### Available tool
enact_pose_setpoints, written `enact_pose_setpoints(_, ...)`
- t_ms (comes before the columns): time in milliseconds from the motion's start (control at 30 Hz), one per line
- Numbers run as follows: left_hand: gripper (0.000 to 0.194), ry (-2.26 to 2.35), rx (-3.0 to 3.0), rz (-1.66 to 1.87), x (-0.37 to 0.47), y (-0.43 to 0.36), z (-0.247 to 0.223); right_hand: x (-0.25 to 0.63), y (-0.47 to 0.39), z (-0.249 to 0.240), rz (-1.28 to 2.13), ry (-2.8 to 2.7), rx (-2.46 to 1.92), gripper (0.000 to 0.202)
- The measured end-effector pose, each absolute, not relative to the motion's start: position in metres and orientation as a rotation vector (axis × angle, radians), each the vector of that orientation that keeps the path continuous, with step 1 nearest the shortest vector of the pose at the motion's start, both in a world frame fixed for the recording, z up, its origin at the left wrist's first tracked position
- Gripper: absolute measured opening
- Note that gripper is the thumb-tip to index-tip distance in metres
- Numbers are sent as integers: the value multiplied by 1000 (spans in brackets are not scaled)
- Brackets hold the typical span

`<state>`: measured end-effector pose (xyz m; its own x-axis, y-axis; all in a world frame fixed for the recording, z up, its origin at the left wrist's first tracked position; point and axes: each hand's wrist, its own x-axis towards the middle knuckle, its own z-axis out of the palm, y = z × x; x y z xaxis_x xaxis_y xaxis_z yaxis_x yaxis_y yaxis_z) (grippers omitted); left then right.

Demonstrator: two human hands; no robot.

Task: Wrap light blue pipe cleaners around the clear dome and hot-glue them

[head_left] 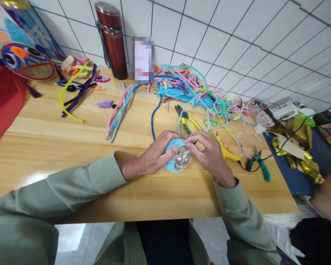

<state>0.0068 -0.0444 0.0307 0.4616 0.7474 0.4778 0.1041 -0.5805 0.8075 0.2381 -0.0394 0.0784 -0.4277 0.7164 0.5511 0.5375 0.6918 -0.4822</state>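
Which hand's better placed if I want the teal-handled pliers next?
Probably your right hand: it is nearer the teal-handled pliers, which lie to its right. Your left hand is farther off, on the blue-covered side of the clear ball.

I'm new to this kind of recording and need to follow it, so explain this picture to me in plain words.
There is no machine here: these are a person's own bare hands, in green sleeves. The single picture comes from a camera worn on the head, looking forward and down.

The left hand holds a rounded see-through piece partly covered by light-blue strands. The right hand has its fingertips at the piece's upper edge; what they pinch is too small to tell.

On the wooden table, beyond the hands, lie a heap of colourful fuzzy stems and yellow-handled pliers. A red flask stands near the tiled wall, and teal-handled pliers lie to the right.
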Motion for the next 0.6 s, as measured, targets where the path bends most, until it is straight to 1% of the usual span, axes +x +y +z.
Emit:
enact_pose_setpoints(200, 39, 643, 1878, 1080, 4, -46, 30, 239, -40, 76, 321, -2120, -960, 11)
enact_pose_setpoints(333, 40, 681, 1780, 1065, 6, -46, 28, 239, -41, 76, 318, -2122, -965, 10)
enact_pose_setpoints(600, 42, 747, 1656, 874, 7, -38, 39, 238, -42, 78, 309, -2133, -926, 13)
